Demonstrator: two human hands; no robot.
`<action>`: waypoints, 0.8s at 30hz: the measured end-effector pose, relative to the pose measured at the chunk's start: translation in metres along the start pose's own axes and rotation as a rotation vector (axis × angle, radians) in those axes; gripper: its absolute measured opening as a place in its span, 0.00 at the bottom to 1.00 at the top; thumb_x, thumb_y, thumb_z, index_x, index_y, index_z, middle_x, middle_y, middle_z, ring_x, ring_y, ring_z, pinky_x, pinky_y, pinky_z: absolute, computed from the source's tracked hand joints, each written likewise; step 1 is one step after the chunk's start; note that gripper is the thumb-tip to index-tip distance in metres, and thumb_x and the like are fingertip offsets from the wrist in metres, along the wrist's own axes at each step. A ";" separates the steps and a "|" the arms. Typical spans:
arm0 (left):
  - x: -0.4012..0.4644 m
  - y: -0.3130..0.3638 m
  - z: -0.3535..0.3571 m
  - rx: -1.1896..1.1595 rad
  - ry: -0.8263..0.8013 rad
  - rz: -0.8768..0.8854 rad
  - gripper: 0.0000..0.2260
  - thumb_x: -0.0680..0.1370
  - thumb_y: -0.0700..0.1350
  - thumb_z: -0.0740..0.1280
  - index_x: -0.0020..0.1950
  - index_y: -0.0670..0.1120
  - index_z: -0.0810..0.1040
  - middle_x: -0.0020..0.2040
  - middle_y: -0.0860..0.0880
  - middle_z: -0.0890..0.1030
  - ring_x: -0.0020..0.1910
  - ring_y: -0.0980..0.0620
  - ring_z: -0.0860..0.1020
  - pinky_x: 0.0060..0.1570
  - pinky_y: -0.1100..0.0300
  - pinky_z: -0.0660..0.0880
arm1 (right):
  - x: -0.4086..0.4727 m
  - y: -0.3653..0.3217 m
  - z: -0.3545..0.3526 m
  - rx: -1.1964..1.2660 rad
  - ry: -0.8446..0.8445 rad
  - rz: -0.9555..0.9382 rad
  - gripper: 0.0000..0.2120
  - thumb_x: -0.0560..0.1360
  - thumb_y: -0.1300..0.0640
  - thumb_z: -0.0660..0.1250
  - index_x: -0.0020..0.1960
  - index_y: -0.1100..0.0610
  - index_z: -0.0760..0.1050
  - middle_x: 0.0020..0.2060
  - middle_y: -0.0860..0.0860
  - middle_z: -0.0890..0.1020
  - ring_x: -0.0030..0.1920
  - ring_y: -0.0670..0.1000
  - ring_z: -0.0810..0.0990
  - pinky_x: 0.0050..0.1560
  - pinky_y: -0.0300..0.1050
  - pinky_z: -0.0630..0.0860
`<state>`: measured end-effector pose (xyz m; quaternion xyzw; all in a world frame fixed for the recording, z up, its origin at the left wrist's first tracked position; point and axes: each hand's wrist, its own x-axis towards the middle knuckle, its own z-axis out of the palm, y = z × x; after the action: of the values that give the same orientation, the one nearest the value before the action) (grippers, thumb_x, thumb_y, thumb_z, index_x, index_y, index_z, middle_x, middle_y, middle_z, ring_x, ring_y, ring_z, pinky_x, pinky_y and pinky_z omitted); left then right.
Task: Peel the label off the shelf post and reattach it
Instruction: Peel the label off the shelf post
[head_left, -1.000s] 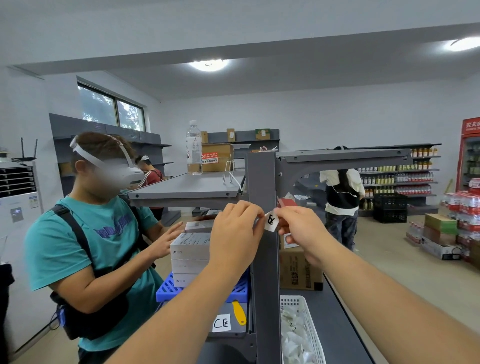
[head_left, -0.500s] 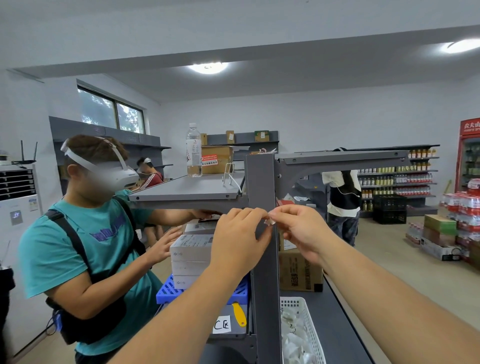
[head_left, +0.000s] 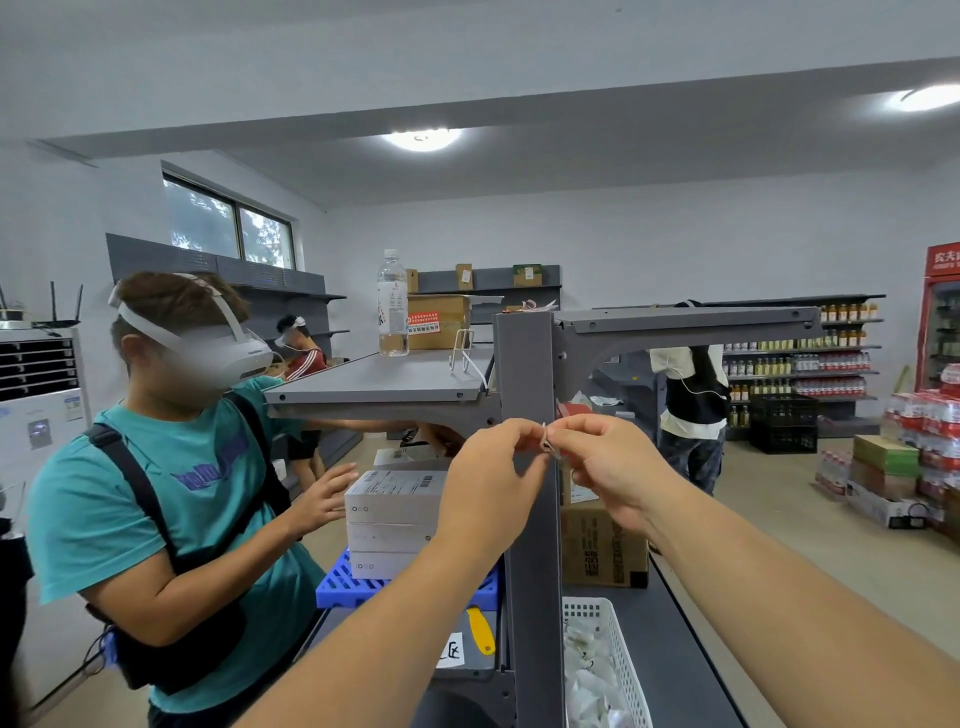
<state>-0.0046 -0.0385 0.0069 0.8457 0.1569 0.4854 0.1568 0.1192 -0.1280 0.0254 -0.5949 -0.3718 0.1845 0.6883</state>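
A grey upright shelf post (head_left: 527, 374) stands straight ahead of me. A small white label (head_left: 546, 442) is pinched edge-on between the fingertips of both hands, in front of the post's right edge and just below the shelf. My left hand (head_left: 488, 480) grips it from the left, my right hand (head_left: 608, 467) from the right. Only a thin sliver of the label shows; its printed face is hidden by my fingers.
A person in a teal shirt (head_left: 156, 499) with a headset stands at left, hands by stacked white boxes (head_left: 392, 519) on a blue crate (head_left: 358, 584). A water bottle (head_left: 392, 304) stands on the grey shelf (head_left: 384, 384). A white basket (head_left: 605, 670) and cardboard box (head_left: 602, 545) sit lower right.
The label, seen flat with its mark a second ago, is now turned edge-on and nearly covered as my fingertips closed together around it. The person at left shifted slightly.
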 end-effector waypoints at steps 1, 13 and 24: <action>0.000 0.000 0.000 0.014 0.002 0.011 0.08 0.80 0.48 0.71 0.59 0.53 0.82 0.52 0.57 0.84 0.54 0.58 0.78 0.53 0.63 0.74 | 0.000 0.000 -0.001 0.022 -0.022 0.030 0.05 0.79 0.61 0.71 0.49 0.59 0.87 0.39 0.52 0.82 0.39 0.50 0.74 0.35 0.41 0.72; 0.005 -0.002 0.001 0.139 0.075 0.088 0.05 0.80 0.48 0.70 0.53 0.49 0.84 0.47 0.54 0.83 0.43 0.58 0.74 0.45 0.64 0.70 | -0.001 0.003 -0.006 0.178 -0.126 0.148 0.10 0.79 0.60 0.72 0.54 0.66 0.86 0.39 0.52 0.84 0.36 0.47 0.77 0.35 0.39 0.75; 0.000 -0.006 0.007 0.114 0.115 0.179 0.05 0.79 0.43 0.71 0.50 0.48 0.87 0.43 0.51 0.86 0.43 0.51 0.82 0.44 0.55 0.80 | 0.001 0.001 -0.007 0.299 -0.091 0.193 0.05 0.77 0.65 0.74 0.50 0.65 0.86 0.40 0.55 0.86 0.37 0.47 0.81 0.35 0.38 0.78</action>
<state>0.0010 -0.0341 0.0015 0.8347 0.1168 0.5354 0.0553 0.1251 -0.1322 0.0242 -0.5099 -0.3124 0.3297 0.7306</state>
